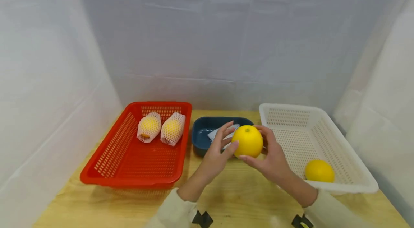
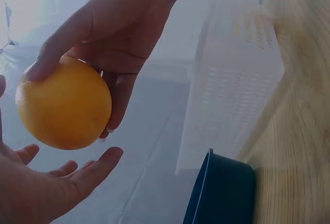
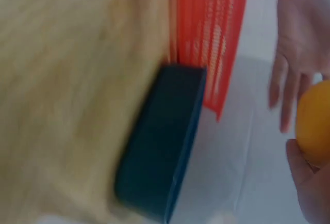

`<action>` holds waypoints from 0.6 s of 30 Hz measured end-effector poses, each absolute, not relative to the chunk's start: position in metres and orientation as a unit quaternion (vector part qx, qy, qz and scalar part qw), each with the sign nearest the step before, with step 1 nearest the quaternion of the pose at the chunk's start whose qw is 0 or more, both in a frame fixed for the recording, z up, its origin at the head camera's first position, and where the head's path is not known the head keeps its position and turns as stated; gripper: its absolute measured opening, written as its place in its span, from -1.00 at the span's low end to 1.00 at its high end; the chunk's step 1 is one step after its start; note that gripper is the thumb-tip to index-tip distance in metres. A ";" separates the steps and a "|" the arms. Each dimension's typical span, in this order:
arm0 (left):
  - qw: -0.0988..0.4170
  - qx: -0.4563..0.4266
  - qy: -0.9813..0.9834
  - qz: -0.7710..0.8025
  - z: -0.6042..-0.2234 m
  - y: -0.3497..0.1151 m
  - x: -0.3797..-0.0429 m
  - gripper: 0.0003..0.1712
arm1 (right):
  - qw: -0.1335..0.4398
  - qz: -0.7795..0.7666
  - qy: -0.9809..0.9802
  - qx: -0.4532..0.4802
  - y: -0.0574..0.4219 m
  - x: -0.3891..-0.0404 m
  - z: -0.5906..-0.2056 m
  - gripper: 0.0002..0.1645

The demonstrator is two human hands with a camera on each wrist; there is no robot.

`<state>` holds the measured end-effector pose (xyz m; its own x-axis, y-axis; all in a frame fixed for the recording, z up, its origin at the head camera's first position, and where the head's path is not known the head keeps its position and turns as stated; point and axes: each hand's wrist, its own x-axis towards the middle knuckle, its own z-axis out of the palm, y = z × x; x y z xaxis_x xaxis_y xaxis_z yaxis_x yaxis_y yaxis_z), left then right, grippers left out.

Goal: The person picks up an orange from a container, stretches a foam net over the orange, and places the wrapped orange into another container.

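A yellow orange [image 1: 248, 142] is held up over the table by my right hand [image 1: 274, 158], its thumb and fingers curled around the fruit. My left hand [image 1: 216, 154] is beside it, fingers spread and extended. In the left wrist view, a gap shows between the left hand [image 2: 56, 188] and the orange [image 2: 64, 104]. Behind the hands, a dark blue tray [image 1: 201, 133] holds white foam net sleeves [image 1: 213, 134], partly hidden by the left hand. The right wrist view catches only part of the orange [image 3: 315, 123] at its edge.
At left, a red basket [image 1: 136, 168] contains two net-wrapped fruits [image 1: 149, 127]. The white basket [image 1: 349, 159] at right contains another orange [image 1: 319, 171]. All stand on a wooden table [image 1: 239, 192], with white sheeting [image 1: 226, 41] behind and at both sides.
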<state>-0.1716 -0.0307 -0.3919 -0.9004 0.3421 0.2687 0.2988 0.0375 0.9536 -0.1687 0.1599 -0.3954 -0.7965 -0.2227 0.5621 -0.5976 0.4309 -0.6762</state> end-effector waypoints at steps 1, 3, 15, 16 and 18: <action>0.017 0.222 0.725 0.651 -0.392 -0.034 -0.170 -0.28 | 0.207 0.482 -0.813 0.254 0.154 -0.167 -0.401 -0.03; 0.015 0.221 0.736 0.640 -0.391 -0.041 -0.167 -0.27 | 0.222 0.492 -0.799 0.266 0.144 -0.164 -0.410 -0.01; 0.022 0.182 0.747 0.639 -0.398 -0.052 -0.163 -0.38 | 0.191 0.506 -0.803 0.251 0.126 -0.159 -0.426 -0.01; 0.019 0.179 0.745 0.642 -0.399 -0.052 -0.164 -0.39 | 0.169 0.520 -0.799 0.250 0.127 -0.158 -0.425 0.00; 0.019 0.176 0.743 0.646 -0.401 -0.054 -0.164 -0.40 | 0.096 0.569 -0.781 0.240 0.130 -0.157 -0.421 -0.01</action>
